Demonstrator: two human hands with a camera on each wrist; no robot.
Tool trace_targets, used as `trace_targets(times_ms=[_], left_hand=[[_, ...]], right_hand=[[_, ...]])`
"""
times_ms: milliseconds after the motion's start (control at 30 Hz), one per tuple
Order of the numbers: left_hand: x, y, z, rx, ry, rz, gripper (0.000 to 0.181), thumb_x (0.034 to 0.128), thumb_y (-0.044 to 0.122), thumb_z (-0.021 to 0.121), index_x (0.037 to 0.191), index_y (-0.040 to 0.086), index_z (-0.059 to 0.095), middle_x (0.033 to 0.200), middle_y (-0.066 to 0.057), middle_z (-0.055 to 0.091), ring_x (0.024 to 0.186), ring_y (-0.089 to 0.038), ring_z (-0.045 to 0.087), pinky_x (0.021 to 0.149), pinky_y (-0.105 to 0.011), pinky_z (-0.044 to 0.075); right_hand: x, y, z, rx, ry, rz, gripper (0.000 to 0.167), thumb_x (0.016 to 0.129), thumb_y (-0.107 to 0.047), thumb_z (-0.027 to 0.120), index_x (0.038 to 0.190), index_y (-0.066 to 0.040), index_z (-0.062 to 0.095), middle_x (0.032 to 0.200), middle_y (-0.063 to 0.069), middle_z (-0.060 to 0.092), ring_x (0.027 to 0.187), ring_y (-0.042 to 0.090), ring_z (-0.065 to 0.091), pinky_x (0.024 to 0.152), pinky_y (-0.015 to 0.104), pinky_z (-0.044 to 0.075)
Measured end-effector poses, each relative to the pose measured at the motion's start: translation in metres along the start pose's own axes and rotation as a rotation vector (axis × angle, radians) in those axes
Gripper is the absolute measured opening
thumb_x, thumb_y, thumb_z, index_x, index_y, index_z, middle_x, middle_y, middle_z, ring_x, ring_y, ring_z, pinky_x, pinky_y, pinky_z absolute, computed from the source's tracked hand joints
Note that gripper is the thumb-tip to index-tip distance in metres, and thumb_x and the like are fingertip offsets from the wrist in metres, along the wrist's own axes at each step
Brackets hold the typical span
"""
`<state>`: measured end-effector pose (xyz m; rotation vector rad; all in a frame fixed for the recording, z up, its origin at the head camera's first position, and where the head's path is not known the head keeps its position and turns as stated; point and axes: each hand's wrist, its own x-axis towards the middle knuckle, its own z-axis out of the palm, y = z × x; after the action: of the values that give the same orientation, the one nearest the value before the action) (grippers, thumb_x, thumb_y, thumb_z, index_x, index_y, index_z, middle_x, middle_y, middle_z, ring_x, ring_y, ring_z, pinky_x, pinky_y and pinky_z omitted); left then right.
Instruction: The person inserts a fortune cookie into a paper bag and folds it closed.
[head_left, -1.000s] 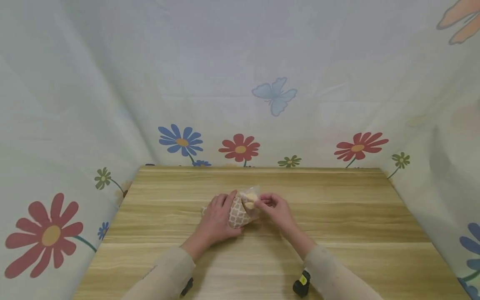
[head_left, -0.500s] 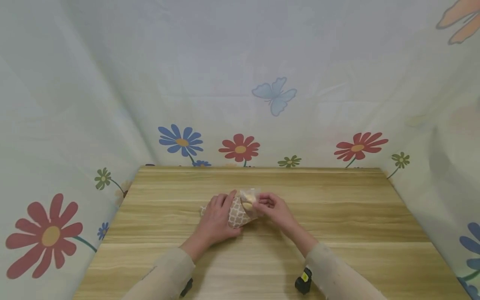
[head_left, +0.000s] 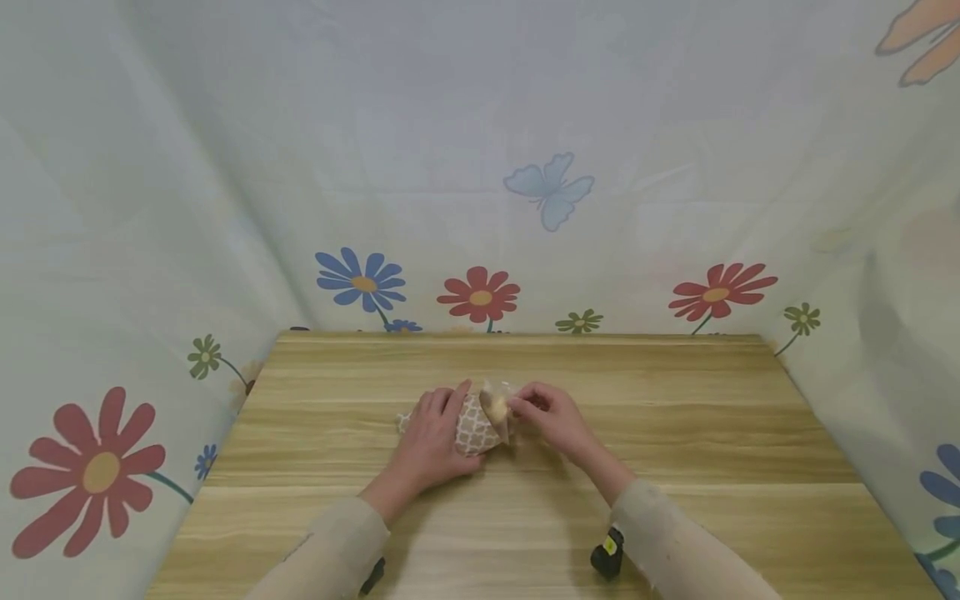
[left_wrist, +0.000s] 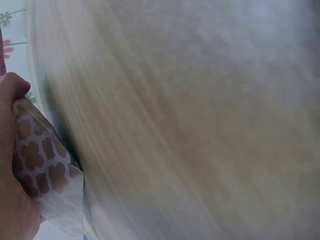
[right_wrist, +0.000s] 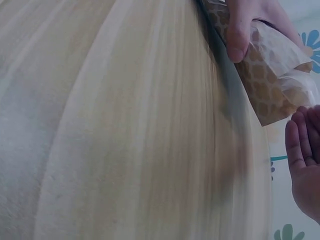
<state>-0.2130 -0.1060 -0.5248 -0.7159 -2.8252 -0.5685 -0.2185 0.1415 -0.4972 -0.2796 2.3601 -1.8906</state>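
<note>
A brown paper bag (head_left: 476,425) with a white lattice print lies on its side near the middle of the table, its tail end to the left. My left hand (head_left: 432,437) grips it, fingers over the top and thumb along the near side. At the right end is crinkled clear film (right_wrist: 300,89), with something pale yellow (head_left: 498,409) showing there; its kind cannot be made out. The thumb and fingertips of my right hand (head_left: 551,417) pinch at this end. In the left wrist view, the left fingers curl around the printed paper (left_wrist: 42,155).
A wood-grain table (head_left: 637,375) lies under both hands. Behind and beside it hangs a pale curtain (head_left: 420,167) printed with flowers and butterflies. Dark wrist devices (head_left: 607,553) hang below the sleeves, close to the near edge.
The film at the right end has folded over and less of the pale yellow contents shows. My right hand has shifted slightly there, while the left stays nearly still.
</note>
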Motion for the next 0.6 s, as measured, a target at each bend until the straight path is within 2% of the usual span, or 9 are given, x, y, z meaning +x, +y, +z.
trace_targets(times_ms=[167,333,600], left_hand=[[0.000,-0.001,0.000,0.002,-0.006,0.002,0.122,0.0699,0.057,0.091,0.167,0.014,0.030,0.140,-0.013,0.051,0.124,-0.030,0.050,0.112,-0.050,0.045],[0.000,-0.002,0.000,-0.003,-0.002,0.017,0.123,0.0688,0.057,0.092,0.167,0.014,0.031,0.139,-0.013,0.052,0.123,-0.030,0.051,0.110,-0.049,0.047],[-0.001,-0.004,0.000,0.002,-0.010,0.041,0.125,0.0687,0.059,0.092,0.168,0.016,0.029,0.137,-0.013,0.051,0.121,-0.030,0.050,0.109,-0.049,0.047]], right_hand=[[0.002,-0.004,-0.008,-0.083,-0.073,-0.021,0.013,0.105,-0.012,0.068,0.100,-0.001,0.070,0.099,0.013,0.074,0.097,0.033,0.071,0.092,0.052,0.060],[0.005,-0.007,-0.016,-0.066,-0.173,-0.012,0.015,0.106,-0.011,0.066,0.101,0.002,0.069,0.098,0.013,0.073,0.096,0.035,0.071,0.093,0.056,0.059],[0.008,-0.007,-0.020,-0.017,-0.268,0.025,0.016,0.107,-0.008,0.063,0.100,0.004,0.070,0.098,0.008,0.075,0.094,0.023,0.071,0.088,0.036,0.062]])
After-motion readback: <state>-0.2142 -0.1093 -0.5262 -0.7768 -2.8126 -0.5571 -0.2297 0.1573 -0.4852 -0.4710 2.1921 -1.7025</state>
